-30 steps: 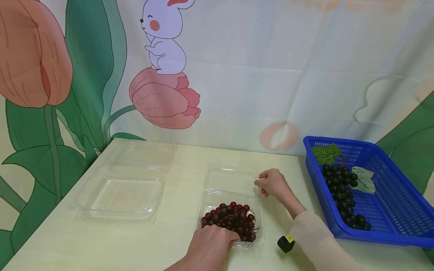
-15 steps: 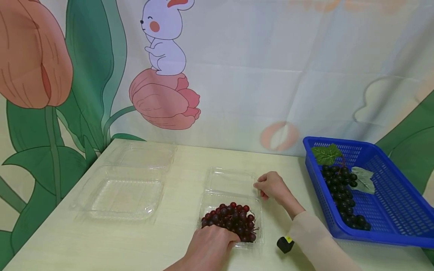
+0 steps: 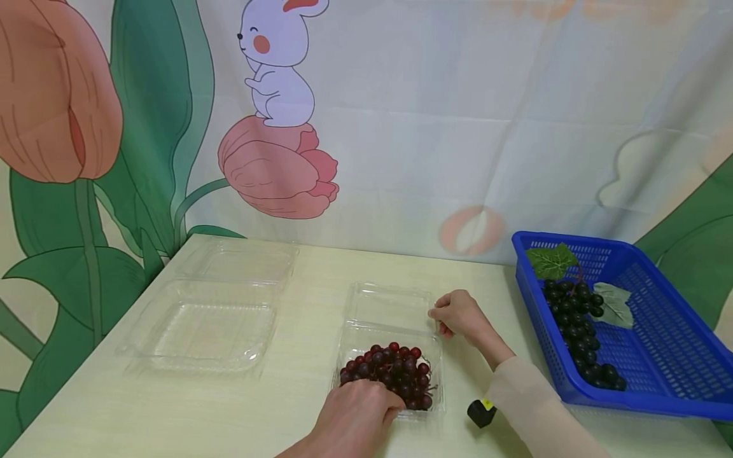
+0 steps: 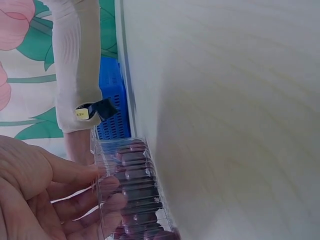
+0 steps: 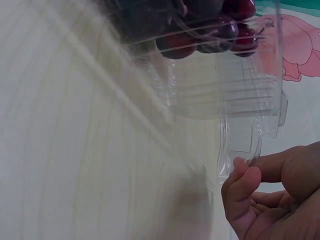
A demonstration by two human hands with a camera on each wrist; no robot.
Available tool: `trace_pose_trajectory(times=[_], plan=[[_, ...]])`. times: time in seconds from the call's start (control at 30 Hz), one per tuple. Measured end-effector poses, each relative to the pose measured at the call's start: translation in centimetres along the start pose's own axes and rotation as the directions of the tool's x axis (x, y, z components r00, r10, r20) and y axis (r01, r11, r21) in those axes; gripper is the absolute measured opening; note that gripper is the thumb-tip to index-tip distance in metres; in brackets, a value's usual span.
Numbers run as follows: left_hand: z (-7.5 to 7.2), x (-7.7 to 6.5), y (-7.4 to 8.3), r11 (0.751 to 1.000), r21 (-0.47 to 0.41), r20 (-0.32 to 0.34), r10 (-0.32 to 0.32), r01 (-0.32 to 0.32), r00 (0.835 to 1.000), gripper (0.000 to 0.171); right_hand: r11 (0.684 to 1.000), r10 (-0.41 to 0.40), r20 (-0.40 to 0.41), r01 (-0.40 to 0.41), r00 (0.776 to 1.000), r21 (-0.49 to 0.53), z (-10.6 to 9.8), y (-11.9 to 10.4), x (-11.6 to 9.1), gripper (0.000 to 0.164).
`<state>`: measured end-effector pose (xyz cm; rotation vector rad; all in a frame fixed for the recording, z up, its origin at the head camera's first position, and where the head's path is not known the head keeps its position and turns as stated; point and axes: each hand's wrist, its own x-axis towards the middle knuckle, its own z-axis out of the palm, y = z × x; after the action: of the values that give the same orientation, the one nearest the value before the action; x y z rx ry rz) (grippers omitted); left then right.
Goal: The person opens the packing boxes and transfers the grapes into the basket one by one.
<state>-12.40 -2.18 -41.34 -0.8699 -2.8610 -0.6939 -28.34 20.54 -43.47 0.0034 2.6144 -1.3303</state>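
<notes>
A clear plastic clamshell box [image 3: 438, 397] holds a bunch of dark red grapes [image 3: 395, 369] on the pale table [image 3: 309, 420]. Its hinged lid [image 3: 389, 306] lies folded back, away from me. At the near wall, my left hand [image 3: 357, 410] pinches the box, thumb outside and fingers inside; the left wrist view shows those fingers through the plastic [image 4: 107, 200]. On the far right, my right hand [image 3: 460, 313] pinches the lid's side edge between thumb and fingertips, also seen in the right wrist view, where the lid edge [image 5: 255, 152] enters the grip.
A larger clear clamshell [image 3: 212, 331] sits open at the left. To the right stands a blue plastic basket [image 3: 658, 356] with a bunch of black grapes [image 3: 578, 337] and leaves. A small black block [image 3: 481, 413] shows by my right sleeve. A printed curtain [image 3: 401, 127] hangs behind the table.
My right hand has shifted slightly toward me and its fingers have closed in on the lid edge. The lid's far edge sits a little nearer. My left hand is still.
</notes>
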Motion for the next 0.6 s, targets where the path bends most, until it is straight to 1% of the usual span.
trace_pose_trajectory(times=[0.17, 0.33, 0.43, 0.6], plan=[[0.07, 0.04, 0.01, 1.000, -0.007, -0.014, 0.009, -0.009, 1.000, 0.018, 1.000, -0.003, 0.004, 0.003, 1.000, 0.003, -0.04, 0.05, 0.02, 0.015], [0.12, 0.03, 0.07, 1.000, -0.013, -0.013, 0.008, -0.008, 1.000, 0.024, 1.000, -0.004, 0.003, 0.004, 1.000, 0.010, -0.05, -0.01, -0.03, 0.015], [0.11, 0.01, 0.07, 1.000, -0.012, -0.015, 0.010, -0.010, 1.000, 0.024, 1.000, 0.000, 0.003, 0.000, 1.000, 0.012, -0.05, -0.10, -0.06, 0.014], [-0.12, -0.01, -0.02, 1.000, -0.023, -0.015, 0.010, -0.010, 1.000, 0.014, 1.000, 0.000, 0.005, 0.000, 1.000, 0.006, -0.05, -0.22, -0.07, 0.014]])
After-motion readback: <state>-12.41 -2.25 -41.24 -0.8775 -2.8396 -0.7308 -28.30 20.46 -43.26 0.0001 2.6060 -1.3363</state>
